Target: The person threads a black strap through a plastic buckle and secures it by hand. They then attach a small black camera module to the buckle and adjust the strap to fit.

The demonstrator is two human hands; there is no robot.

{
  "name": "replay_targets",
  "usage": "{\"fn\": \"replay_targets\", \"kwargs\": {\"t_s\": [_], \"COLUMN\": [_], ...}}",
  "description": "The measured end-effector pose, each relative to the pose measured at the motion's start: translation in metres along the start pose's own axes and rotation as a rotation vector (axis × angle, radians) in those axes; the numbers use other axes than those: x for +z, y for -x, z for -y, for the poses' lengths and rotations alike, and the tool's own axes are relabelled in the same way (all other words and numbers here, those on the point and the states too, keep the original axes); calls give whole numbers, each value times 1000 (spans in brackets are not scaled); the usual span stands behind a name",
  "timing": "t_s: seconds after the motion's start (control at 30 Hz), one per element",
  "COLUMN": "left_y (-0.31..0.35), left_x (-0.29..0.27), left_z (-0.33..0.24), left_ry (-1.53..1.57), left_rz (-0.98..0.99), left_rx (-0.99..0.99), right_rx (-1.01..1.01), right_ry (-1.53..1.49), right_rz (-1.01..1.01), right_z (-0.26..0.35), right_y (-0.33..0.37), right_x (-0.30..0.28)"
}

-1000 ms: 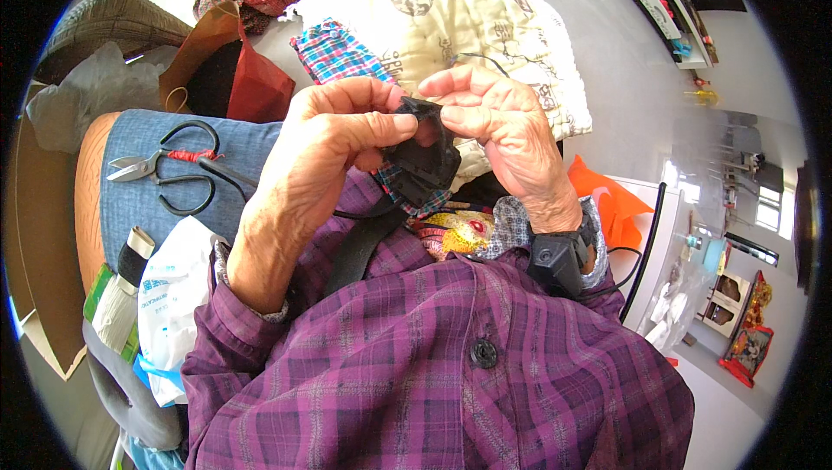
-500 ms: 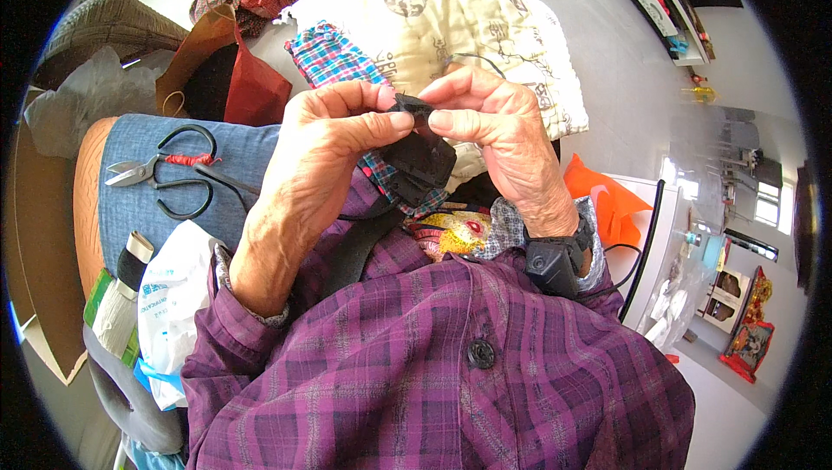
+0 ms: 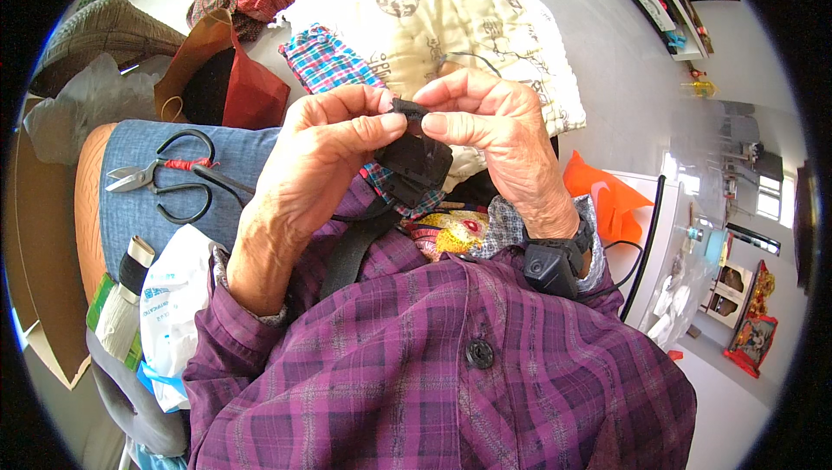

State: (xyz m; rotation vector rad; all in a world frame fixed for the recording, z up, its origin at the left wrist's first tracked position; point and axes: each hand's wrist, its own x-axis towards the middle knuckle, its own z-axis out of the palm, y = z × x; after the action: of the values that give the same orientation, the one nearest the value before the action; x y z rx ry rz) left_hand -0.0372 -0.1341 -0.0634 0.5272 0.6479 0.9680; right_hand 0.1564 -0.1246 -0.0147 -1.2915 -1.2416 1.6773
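Both hands meet in front of my chest, pinching a small dark piece of cloth (image 3: 409, 110) between thumbs and forefingers. My left hand (image 3: 334, 136) grips its left end, and my right hand (image 3: 494, 128) its right end. Just below the fingertips is a black boxy object (image 3: 416, 162); whether it is joined to the cloth I cannot tell. A black strap (image 3: 360, 253) runs below it across my purple plaid shirt. On my right wrist sits a black camera-like device (image 3: 550, 266) with a cable.
Black-handled scissors (image 3: 165, 177) lie on blue denim at the left, by a white plastic bag (image 3: 173, 305) and a roll of white thread (image 3: 117, 314). Beyond my hands spreads a cream printed quilted cloth (image 3: 468, 19) and blue-red checked fabric (image 3: 329, 58). A red bag (image 3: 256, 80) stands behind.
Both hands keep their pinch on the dark cloth, the fingertips shifting slightly left. The boxy object below has moved a little left too.
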Motion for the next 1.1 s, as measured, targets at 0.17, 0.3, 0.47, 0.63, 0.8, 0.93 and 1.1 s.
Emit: {"fn": "replay_targets", "kwargs": {"t_s": [0.17,0.3,0.47,0.63,0.8,0.93,1.1], "left_y": [0,0,0,-2,-2,-2,-3], "left_x": [0,1,1,1,-1,-2,1], "left_z": [2,3,4,5,4,4,7], "left_ry": [3,-3,7,3,-27,-44,-4], "left_rz": [20,16,17,-10,-15,1,-87], "left_rx": [9,20,25,28,11,25,44], "right_rx": [25,15,3,4,-37,-71,-137], "right_ry": [21,52,85,90,108,155,344], "right_rz": [-14,-19,-21,-21,-2,17,-9], "right_z": [2,2,1,1,-2,-4,-1], "right_y": [2,1,0,-2,-3,-5,-5], "right_x": [1,2,2,3,3,2,1]}}
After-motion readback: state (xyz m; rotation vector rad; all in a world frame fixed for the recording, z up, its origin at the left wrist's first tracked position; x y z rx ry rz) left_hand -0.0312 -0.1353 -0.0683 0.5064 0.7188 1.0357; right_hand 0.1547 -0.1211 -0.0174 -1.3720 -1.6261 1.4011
